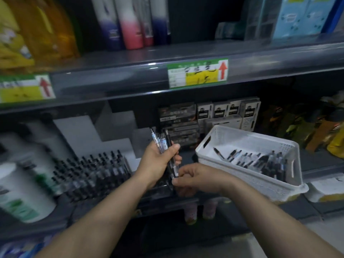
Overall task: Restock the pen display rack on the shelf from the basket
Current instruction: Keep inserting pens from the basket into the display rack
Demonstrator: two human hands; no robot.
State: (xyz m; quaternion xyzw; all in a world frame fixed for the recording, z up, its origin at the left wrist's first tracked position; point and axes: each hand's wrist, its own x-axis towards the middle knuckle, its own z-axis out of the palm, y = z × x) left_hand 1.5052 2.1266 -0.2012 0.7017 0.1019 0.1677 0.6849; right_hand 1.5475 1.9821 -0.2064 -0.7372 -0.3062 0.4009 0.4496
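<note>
1. While gripping the pen bundle (163, 144) in the curled left hand (158, 161), pinch one pen's lower end with the right hand (193, 176), as now.
2. Draw out along its length; avoid fanning the rest.
3. Held over the right end of the rack (89, 170): long axis near upright, tops leaning left, tips apparently down.
4. Slot in upright, left of the basket (247, 138).

The basket (232, 135) is white with a fine lattice pattern. The pens (164, 142) are clear and black. The shelf (111, 81) is dark grey, its label (197, 74) green and yellow with a red arrow.
</note>
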